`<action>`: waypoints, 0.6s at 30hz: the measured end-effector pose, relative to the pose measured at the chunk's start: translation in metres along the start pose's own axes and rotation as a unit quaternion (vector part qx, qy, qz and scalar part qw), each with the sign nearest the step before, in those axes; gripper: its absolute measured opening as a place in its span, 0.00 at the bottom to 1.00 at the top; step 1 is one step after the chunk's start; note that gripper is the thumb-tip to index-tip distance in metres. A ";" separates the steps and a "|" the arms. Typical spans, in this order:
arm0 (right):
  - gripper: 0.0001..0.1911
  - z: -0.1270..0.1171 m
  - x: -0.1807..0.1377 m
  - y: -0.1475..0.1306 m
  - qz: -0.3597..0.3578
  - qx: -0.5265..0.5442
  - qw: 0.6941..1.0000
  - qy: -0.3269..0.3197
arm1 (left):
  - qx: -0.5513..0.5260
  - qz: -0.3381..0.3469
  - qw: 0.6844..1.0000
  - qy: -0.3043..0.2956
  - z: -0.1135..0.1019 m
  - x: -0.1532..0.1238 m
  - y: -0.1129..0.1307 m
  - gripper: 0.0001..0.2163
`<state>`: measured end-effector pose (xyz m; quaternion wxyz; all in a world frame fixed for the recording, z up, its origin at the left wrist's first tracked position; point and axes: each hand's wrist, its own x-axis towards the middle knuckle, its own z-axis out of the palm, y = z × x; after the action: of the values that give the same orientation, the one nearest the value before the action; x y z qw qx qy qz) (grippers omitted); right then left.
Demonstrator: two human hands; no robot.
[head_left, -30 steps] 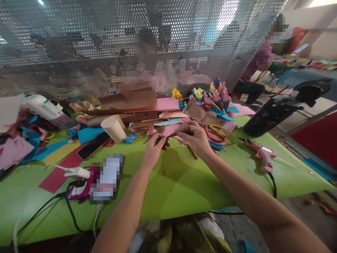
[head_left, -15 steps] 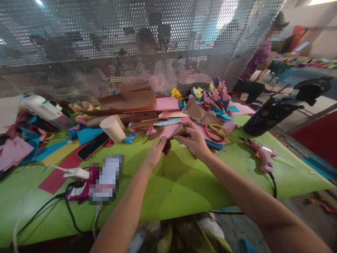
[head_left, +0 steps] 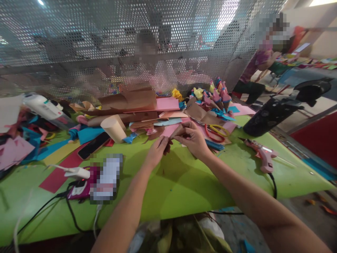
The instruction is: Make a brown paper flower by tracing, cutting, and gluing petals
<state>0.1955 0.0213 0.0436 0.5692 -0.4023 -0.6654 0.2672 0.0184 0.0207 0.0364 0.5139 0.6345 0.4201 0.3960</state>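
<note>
Between both hands is a small piece of brown paper (head_left: 178,131), rolled or folded to a narrow shape, held above the green tabletop (head_left: 181,182). My left hand (head_left: 157,151) pinches its lower left end. My right hand (head_left: 194,140) grips the upper right part between thumb and fingers. Part of the paper is hidden by the fingers. Just beyond the hands lie pink paper sheets (head_left: 168,131). Red-handled scissors (head_left: 213,134) and a yellow-handled pair (head_left: 222,130) rest right of my right hand.
A pink glue gun (head_left: 264,156) and a black bottle (head_left: 271,114) stand at the right. Paper cones (head_left: 223,95) cluster at the back by a perforated metal screen (head_left: 118,42). A cream paper roll (head_left: 113,128), a phone (head_left: 107,179) and a cabled power strip (head_left: 81,188) are left.
Both hands keep hold of the brown paper in nearly the same place. The fingers of my left hand have shifted slightly along its lower end.
</note>
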 end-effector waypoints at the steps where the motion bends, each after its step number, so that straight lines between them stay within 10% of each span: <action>1: 0.15 0.000 0.000 0.000 0.001 -0.003 1.000 0.000 | 0.003 0.006 1.000 -0.003 0.000 0.000 0.000 0.24; 18: 0.15 0.007 -0.005 0.006 -0.009 -0.008 0.999 -0.040 | 0.057 0.024 0.998 -0.003 0.003 0.000 -0.007 0.21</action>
<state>0.1903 0.0213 0.0348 0.5409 -0.3902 -0.6935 0.2725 0.0205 0.0203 0.0290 0.4688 0.6739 0.4250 0.3814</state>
